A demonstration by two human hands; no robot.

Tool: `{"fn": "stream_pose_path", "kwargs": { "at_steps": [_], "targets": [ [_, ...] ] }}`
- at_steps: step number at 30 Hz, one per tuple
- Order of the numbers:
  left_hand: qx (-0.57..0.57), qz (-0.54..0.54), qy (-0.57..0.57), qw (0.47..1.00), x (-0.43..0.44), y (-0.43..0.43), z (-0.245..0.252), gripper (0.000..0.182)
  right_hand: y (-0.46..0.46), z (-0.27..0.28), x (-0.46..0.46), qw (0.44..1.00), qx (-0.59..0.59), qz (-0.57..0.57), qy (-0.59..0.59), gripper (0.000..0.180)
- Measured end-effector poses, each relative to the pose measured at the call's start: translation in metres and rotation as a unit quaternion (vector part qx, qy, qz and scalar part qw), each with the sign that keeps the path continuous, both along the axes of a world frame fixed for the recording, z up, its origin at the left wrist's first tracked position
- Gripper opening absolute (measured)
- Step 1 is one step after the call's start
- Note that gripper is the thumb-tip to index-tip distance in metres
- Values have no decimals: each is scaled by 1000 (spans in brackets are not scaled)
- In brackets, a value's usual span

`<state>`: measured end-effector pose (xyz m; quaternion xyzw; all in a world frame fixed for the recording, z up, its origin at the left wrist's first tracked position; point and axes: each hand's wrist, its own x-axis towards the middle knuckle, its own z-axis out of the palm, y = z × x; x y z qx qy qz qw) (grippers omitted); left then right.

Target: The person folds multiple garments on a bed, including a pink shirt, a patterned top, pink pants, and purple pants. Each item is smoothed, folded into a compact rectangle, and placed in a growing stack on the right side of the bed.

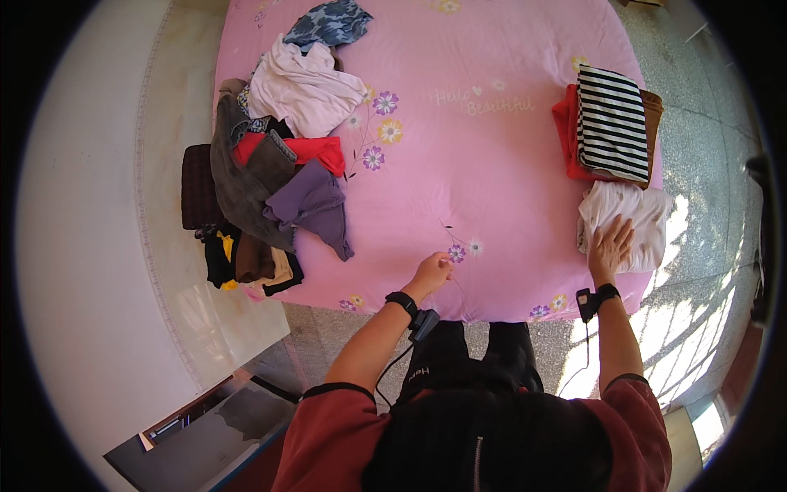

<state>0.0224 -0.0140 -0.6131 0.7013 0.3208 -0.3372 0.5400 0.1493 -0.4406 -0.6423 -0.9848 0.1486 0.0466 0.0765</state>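
Observation:
My right hand [610, 246] lies flat, fingers spread, on a folded whitish garment [645, 227] at the bed's right edge. Just beyond that garment, a folded black-and-white striped garment [613, 123] tops a stack with a red one [567, 141] and a brown one [652, 114]. My left hand [435, 270] hovers over or rests on the pink bedspread [467, 172] near its front edge, fingers loosely curled, nothing visible in it. A loose heap on the left includes a pale pink garment [304, 86], a purple garment [313, 203], a dark grey garment [246, 190] and a camouflage-patterned piece [329, 24].
Dark, brown and yellow clothes [252, 258] lie at the bed's front left corner, below a dark checked folded cloth [200, 187]. A pale wall [86, 184] stands on the left. Sunlight falls on the speckled floor [695, 147] at the right. Black devices are strapped to both wrists.

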Motion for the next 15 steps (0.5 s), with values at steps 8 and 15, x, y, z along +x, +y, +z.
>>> {"fn": "stream_pose_path", "kwargs": {
  "at_steps": [8, 15],
  "targets": [
    [418, 83, -177, 887, 19, 212, 29, 48, 105, 25, -96, 976, 130, 137, 109, 64],
    [596, 129, -270, 745, 35, 354, 84, 45, 218, 47, -166, 955, 211, 123, 168, 51]
  ]
}}
